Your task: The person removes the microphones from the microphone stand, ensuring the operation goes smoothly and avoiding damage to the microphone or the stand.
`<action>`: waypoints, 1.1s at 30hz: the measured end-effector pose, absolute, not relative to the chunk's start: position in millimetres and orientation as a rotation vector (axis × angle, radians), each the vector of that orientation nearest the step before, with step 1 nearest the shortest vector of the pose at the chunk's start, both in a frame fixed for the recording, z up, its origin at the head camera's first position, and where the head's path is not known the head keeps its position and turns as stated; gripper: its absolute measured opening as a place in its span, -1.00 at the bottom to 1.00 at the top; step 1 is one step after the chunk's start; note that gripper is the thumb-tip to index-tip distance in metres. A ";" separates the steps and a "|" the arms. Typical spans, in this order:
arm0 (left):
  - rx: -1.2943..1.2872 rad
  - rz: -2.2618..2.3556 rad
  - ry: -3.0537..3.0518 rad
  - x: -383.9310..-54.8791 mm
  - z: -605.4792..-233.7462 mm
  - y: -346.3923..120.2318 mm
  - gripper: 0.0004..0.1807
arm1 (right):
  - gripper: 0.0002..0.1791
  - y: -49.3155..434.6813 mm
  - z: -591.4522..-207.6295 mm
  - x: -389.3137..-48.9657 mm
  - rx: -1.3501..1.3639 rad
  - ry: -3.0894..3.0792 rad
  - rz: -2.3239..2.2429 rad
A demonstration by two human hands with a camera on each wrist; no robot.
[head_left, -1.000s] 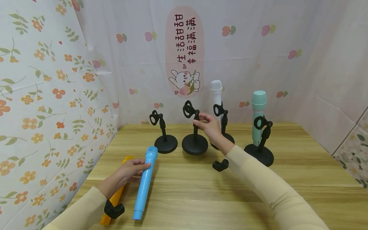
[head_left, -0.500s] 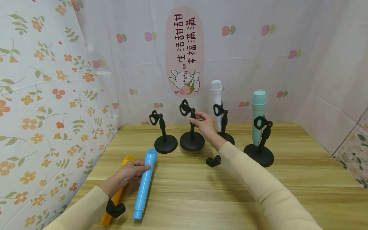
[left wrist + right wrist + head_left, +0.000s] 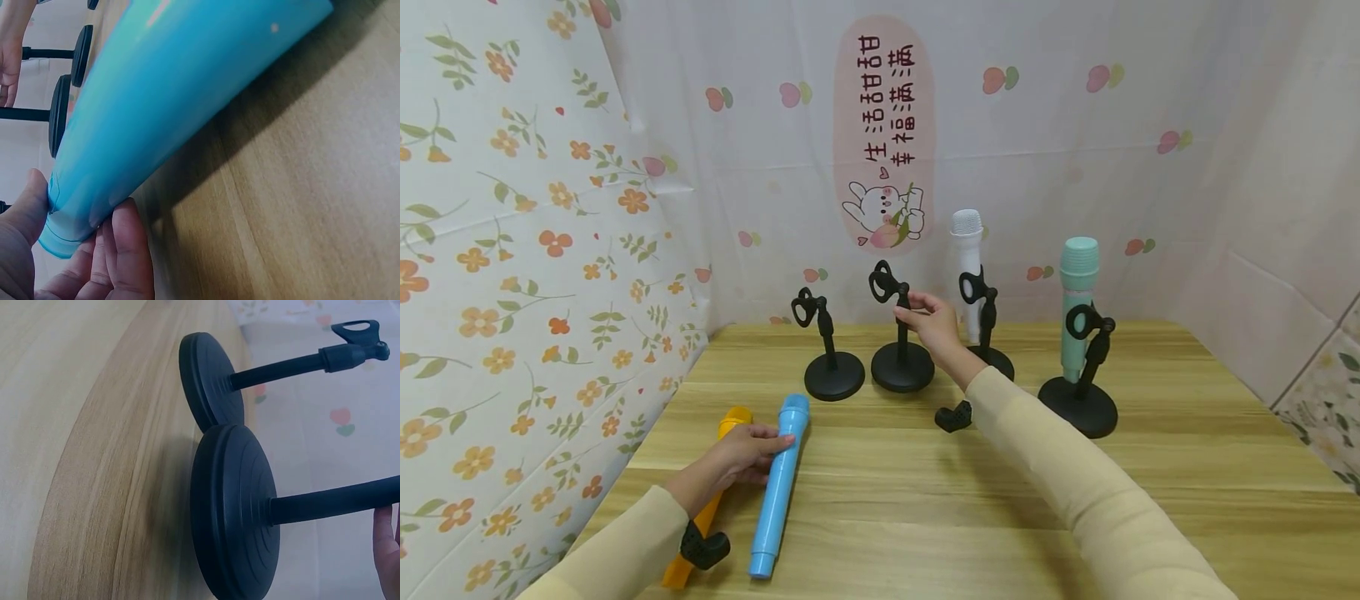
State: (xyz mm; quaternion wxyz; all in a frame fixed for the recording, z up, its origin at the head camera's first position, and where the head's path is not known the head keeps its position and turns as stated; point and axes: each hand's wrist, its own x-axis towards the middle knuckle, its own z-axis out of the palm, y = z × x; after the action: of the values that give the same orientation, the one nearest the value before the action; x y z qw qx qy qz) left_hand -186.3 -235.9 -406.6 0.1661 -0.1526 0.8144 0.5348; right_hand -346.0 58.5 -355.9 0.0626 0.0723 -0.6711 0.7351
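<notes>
Head view puts the wooden tabletop [image 3: 880,500] beneath both sets of fingers. Next in size, the black stand [image 3: 902,368] is upright at the fingertips of the right hand [image 3: 934,327], which pinch its pole [image 3: 331,501] narrowly against the thumb; whether its base [image 3: 231,515] touches the tabletop I cannot tell. A steady pinch with the base level should save it from tipping. Left of those fingers, just beside that base, stands a second stand [image 3: 834,377], probably best given clearance. Close on the fingers' other side rises the white microphone [image 3: 970,250]; a wide swing of the knuckles could knock it. Nearer the person, the blue microphone [image 3: 777,496] slants through the left hand [image 3: 747,454], thumb on one side and fingers curled under, close to its head end. Gripped so far off its middle, its tail may swing, so a firm, even hold seems wise. Left of those fingers, partly hidden, lies the orange microphone [image 3: 708,512], easy to nudge. Smallest, the clip [image 3: 891,287] sits above the right fingertips; leaving it uncovered looks sensible.
</notes>
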 end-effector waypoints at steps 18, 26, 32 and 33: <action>-0.443 1.464 2.370 -190.8 -414.9 -228.6 -0.42 | -0.61 60.7 -363.0 -354.9 0.143 -2.008 2.246; -0.443 1.458 2.380 -190.1 -414.6 -227.0 -0.49 | -0.61 61.6 -365.4 -356.2 0.115 -2.008 2.250; -0.443 1.450 2.386 -190.4 -415.7 -227.4 -0.45 | -0.60 62.7 -366.1 -357.0 0.110 -1.998 2.272; -0.447 1.447 2.387 -190.6 -416.0 -227.5 -0.44 | -0.60 63.0 -366.4 -356.9 0.111 -1.998 2.272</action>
State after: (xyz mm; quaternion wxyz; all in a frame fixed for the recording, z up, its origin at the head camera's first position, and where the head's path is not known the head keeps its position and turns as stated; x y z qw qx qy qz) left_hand -190.6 -227.5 -416.0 0.1566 -0.1562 0.8339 0.5056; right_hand -356.9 63.0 -366.4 0.0570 0.0368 -0.6589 0.7491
